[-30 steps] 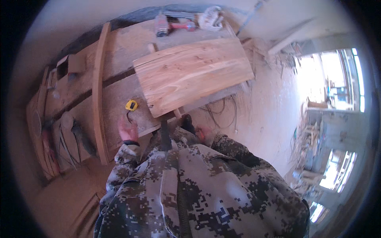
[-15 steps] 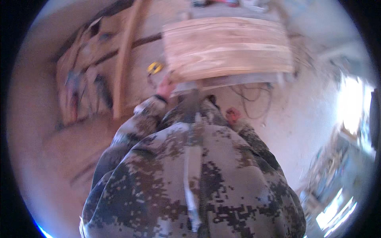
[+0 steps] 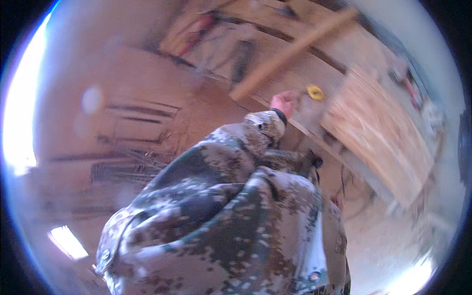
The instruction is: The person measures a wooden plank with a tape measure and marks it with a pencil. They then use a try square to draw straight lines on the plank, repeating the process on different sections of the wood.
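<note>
The picture is blurred by motion. My left hand (image 3: 284,103) reaches out of a camouflage sleeve (image 3: 255,130) to the edge of a wooden workbench (image 3: 295,81), just left of a small yellow tape measure (image 3: 314,92). Its fingers cannot be made out. A pale plywood panel (image 3: 378,132) lies on the bench to the right of the tape measure. My right hand (image 3: 338,201) shows only as a small pinkish patch beside my jacket, below the bench edge. Whether it holds anything cannot be told.
A long wooden batten (image 3: 290,51) lies slanted across the bench. Red tools (image 3: 196,32) and boards sit at the bench's far end. Dark cables (image 3: 351,189) hang below the bench. A dusty floor (image 3: 123,128) spreads to the left.
The view has swung and tilted, so the bench and panel now sit at the upper right and my jacket fills the lower middle. My left hand stays by the yellow tape measure.
</note>
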### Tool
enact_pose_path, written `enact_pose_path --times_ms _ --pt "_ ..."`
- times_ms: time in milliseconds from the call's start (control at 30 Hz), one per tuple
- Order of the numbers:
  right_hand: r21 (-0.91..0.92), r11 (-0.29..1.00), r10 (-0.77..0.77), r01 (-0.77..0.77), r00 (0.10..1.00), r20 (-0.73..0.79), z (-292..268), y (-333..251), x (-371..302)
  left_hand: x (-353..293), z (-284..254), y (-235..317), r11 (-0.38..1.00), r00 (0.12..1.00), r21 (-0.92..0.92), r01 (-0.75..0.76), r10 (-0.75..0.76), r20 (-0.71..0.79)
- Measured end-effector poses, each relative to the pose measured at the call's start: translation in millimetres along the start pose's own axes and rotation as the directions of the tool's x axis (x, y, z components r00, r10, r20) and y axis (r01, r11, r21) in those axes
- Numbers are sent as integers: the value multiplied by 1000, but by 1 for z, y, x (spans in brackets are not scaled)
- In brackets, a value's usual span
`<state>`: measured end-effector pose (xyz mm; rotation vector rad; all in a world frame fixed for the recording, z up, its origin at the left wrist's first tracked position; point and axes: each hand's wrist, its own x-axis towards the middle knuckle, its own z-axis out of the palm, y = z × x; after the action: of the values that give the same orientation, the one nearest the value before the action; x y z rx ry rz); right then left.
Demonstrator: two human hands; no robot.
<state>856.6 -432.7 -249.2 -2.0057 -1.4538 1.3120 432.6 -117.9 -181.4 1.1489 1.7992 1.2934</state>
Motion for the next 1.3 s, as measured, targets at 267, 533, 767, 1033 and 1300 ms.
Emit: enact_pose_path --times_ms 267,533,767,1033,1300 --pt "-167 956 268 -242 951 156 -3 -22 45 218 -170 -103 773 896 514 373 -154 -417" --pt "-341 873 431 -347 877 211 -24 -57 59 210 -257 -213 566 656 366 739 -481 -582" --pt "-407 843 472 -352 847 244 -61 -76 57 185 -252 -226 458 798 703 544 -542 -264" --pt "-469 822 495 -324 813 306 -109 -84 60 187 -242 -187 553 817 604 574 -439 -375" --pt "-228 917 381 -327 887 261 -134 -97 152 207 -84 55 974 956 205 -96 148 -254"
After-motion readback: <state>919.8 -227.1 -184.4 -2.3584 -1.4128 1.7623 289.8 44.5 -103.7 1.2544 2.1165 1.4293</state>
